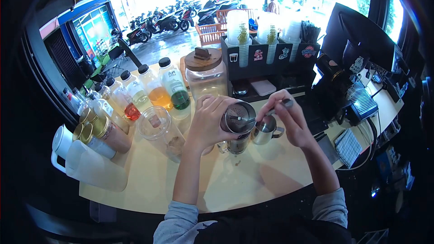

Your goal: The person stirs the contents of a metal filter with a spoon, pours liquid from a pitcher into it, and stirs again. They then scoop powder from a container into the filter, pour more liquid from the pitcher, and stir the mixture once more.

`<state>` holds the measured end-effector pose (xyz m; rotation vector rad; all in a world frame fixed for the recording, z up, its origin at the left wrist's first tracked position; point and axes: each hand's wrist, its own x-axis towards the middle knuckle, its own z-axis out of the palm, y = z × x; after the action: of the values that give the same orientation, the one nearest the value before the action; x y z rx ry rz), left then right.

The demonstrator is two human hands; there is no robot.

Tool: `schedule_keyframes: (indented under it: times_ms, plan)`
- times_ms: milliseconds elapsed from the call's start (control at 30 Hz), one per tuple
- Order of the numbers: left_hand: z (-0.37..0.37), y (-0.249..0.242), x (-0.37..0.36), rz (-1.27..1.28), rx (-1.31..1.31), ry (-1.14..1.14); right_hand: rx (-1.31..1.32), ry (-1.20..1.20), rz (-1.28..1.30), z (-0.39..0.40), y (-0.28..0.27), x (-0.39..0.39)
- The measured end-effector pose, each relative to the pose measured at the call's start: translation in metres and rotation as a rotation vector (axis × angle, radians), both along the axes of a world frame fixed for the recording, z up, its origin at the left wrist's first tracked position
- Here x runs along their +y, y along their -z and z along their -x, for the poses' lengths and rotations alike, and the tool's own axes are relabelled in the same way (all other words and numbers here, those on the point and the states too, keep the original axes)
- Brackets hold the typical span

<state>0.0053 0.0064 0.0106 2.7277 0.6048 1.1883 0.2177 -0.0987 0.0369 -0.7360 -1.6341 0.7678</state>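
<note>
My left hand [209, 122] is wrapped round a round open container [238, 129], its mouth tilted toward me and brown contents showing inside. Between the fingers of my right hand [289, 119] is a metal spoon [251, 120], its bowl inside the container's mouth. Partly hidden below the container stands a glass mug [237, 146] with something dark in it. A steel pitcher [264, 132] is beside the mug, under my right hand. Left of my left forearm, a large transparent plastic cup or jar [156, 131] stands on the counter [217, 192].
Syrup bottles [159, 95], lidded jars [108, 129] and a white jug [97, 167] line the left side. Behind my hands are a wooden-lidded glass jar [205, 77] and a black cup holder [271, 68]. A monitor [361, 36] and a checked cloth [348, 147] are at right.
</note>
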Motion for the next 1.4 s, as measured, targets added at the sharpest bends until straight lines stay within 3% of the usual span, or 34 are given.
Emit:
schedule_keyframes:
  times_ms: [100, 200, 333, 500, 733, 900, 1067, 1400]
  plan:
    - [0.0, -0.002, -0.003, -0.015, 0.02, -0.01, -0.115, 0.154, -0.048, -0.004, -0.007, 0.001]
    - [-0.001, -0.005, -0.008, -0.041, 0.051, -0.041, -0.156, 0.062, -0.038, -0.006, -0.01, 0.003]
    - [-0.002, -0.007, -0.011, -0.052, 0.052, -0.048, -0.21, 0.148, -0.088, -0.007, -0.022, -0.001]
    - [0.001, -0.006, -0.009, -0.055, 0.039, -0.068, 0.073, 0.137, -0.14, -0.004, -0.021, -0.008]
    - [0.0, 0.001, -0.002, 0.057, 0.052, -0.111, -0.035, 0.185, -0.173, -0.005, -0.017, -0.013]
    - [-0.001, 0.006, 0.006, 0.194, -0.006, -0.128, 0.141, 0.254, -0.384, 0.0, -0.018, -0.014]
    - [-0.002, 0.011, 0.01, 0.348, -0.06, -0.127, 0.184, 0.276, -0.404, -0.001, -0.013, -0.016]
    - [-0.003, 0.01, 0.008, 0.417, -0.025, -0.107, 0.222, 0.304, -0.383, -0.006, -0.001, -0.022]
